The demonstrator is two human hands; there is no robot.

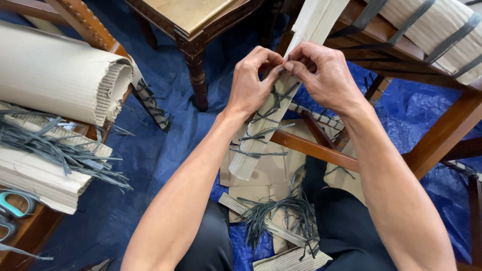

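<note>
My left hand (251, 80) and my right hand (326, 75) meet at one spot on a slanted wooden furniture leg wrapped in corrugated cardboard (266, 135). Both hands pinch a thin dark plastic string (281, 95) tied around the wrap. Several knotted dark strings with loose ends run down the wrapped leg below my hands. The fingertips hide the knot itself.
A roll of corrugated cardboard (55, 75) and a bundle of dark strings (60, 150) lie at the left, with teal-handled scissors (15, 206) below. More strings (276, 211) and cardboard scraps lie on the blue tarp (165, 150). A wooden chair leg (197, 75) stands behind, a strapped cardboard-wrapped piece (432, 30) at the upper right.
</note>
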